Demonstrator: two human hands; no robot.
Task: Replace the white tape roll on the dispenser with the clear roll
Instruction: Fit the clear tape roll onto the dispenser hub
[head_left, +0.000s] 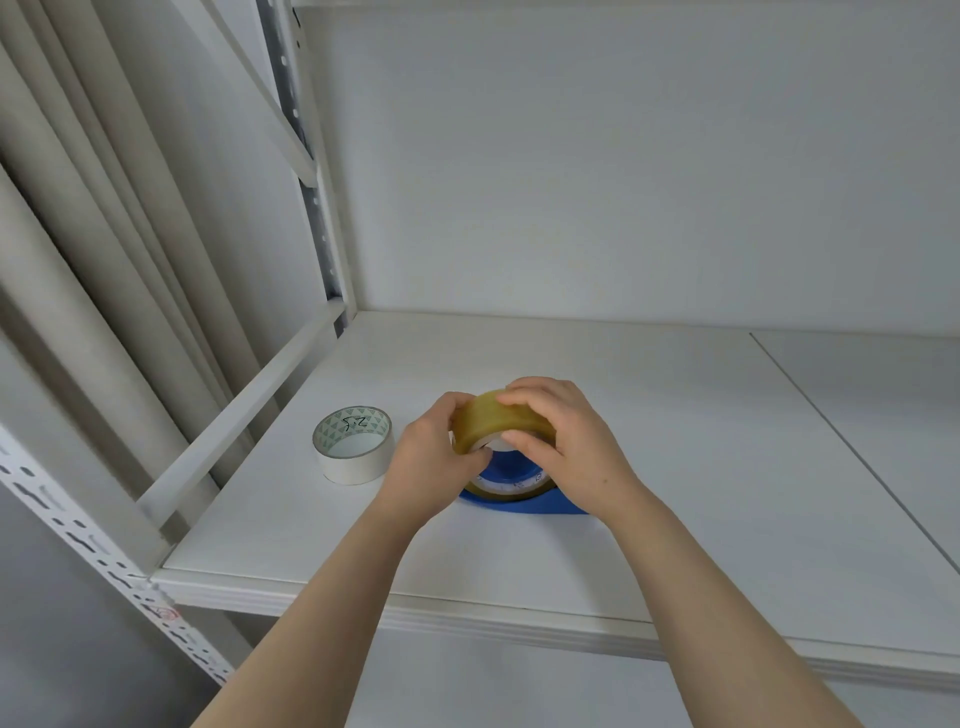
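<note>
The clear, yellowish tape roll (485, 422) stands on edge in the blue dispenser (511, 470) near the middle of the white shelf (649, 467). My left hand (428, 460) grips the roll's left side, thumb at its core. My right hand (563, 441) wraps over its top and right side, hiding much of the dispenser. The white tape roll (354, 444) lies flat on the shelf, to the left of my left hand and apart from it.
The white rack post (324, 208) and a diagonal brace (244, 410) rise at the shelf's left edge, with beige curtains (78, 234) beyond. A white back wall (623, 182) closes the shelf. A seam (852, 447) splits the shelf board on the right.
</note>
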